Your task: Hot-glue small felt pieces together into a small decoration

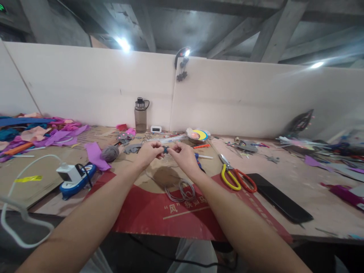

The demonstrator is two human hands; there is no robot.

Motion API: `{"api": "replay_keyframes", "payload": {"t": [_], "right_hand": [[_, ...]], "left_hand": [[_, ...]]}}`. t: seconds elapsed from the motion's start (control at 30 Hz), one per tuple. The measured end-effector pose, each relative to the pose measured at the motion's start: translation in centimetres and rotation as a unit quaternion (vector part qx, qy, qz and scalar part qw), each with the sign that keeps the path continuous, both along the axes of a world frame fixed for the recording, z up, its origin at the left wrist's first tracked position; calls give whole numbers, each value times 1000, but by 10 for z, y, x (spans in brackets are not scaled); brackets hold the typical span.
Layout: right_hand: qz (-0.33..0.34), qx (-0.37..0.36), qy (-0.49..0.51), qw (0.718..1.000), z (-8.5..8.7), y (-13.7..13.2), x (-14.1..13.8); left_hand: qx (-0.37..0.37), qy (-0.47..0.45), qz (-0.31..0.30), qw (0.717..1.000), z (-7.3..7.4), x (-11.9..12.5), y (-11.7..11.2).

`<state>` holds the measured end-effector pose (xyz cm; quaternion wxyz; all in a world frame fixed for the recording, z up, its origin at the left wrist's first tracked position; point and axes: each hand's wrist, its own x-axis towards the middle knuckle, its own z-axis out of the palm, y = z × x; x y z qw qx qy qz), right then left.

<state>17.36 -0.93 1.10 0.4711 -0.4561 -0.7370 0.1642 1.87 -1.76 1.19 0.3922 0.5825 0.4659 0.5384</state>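
Note:
Both hands meet above the middle of the table, pinching a small dark blue-grey piece [165, 150] between them; its kind is too small to make out. My left hand [150, 153] grips its left end with thumb and finger, and my right hand [183, 155] has the other end. Below them, a coil of thin grey cord [183, 190] lies on the red and tan cardboard sheet [139, 216]. A blue-handled tool [199, 162] is partly hidden behind my right hand. Scissors with a yellow and a red handle [231, 178] lie to the right.
A black phone [280, 199] lies right of the scissors. On the left are a blue power strip [78, 182] with a white plug, a ball of grey yarn [110, 153] and piled fabric scraps [54, 132]. A bottle [140, 117] stands by the white partition [85, 87].

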Motion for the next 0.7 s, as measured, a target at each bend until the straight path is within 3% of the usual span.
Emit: {"api": "replay_keyframes", "payload": {"t": [0.23,0.37,0.47,0.53,0.6,0.7], "right_hand": [[-11,47,-43,998,1,1,3],[86,-7,-48,995,-7,9,2],[181,-37,-87,979,-10,11,0],[205,-41,-120,970,-6,11,3],[142,-17,-140,980,0,14,15],[-57,27,-146,987,5,28,45]], "left_hand": [[-7,26,-14,1000,0,-1,0],[-27,-24,21,999,-3,-12,10],[-24,-77,84,993,-4,-27,19],[-11,-112,136,984,-3,-39,25],[3,-147,161,976,-2,-49,29],[13,-167,172,971,-1,-56,32]]}}
